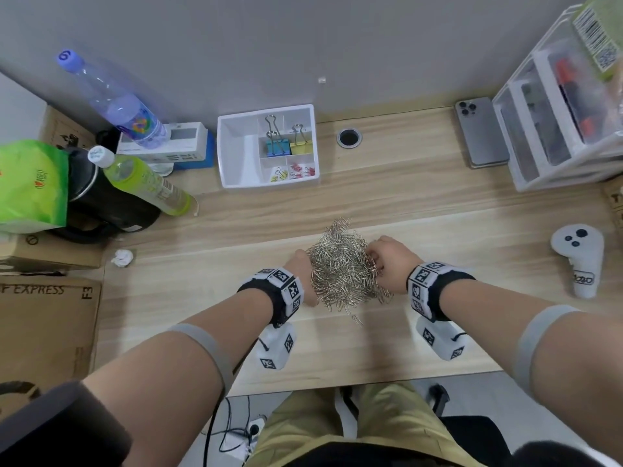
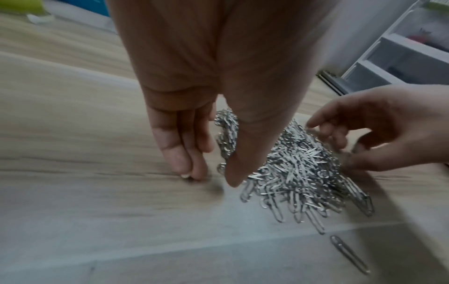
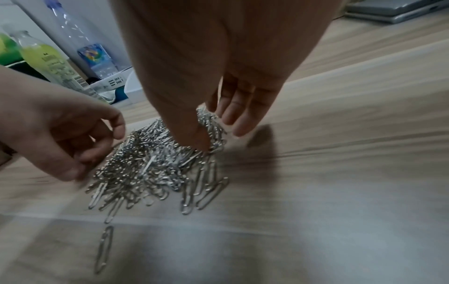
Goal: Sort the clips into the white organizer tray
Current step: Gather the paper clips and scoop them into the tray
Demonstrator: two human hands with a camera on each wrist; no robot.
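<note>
Right, both my hands flank 1 heap of silver paper clips: left hand open-fingered at 9 o'clock, right hand loosely spread at 3. White organizer tray sits at 11, holding 2 big binder clips.

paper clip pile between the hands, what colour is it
Silver metal: the heap of wire paper clips on the wooden desk is shiny silver-grey, clearest in the left wrist view.

L hand fingers straight, down; R hand fingers loosely curled.
</note>
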